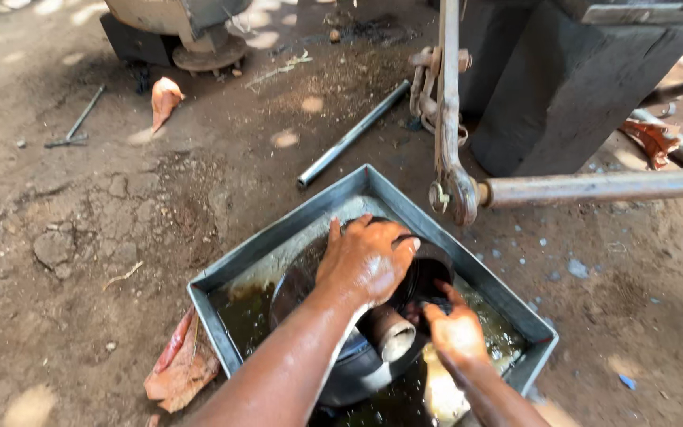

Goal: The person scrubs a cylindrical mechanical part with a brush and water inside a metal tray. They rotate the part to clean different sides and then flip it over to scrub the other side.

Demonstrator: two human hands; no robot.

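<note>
Your left hand (365,261) grip clamped on round black metal drum part (341,372) | right hand (456,332) grip: can't tell | square grey metal tray (278,237) of dark oily liquid beneath both

black round metal part (357,364), tilted, oil-wet
</note>
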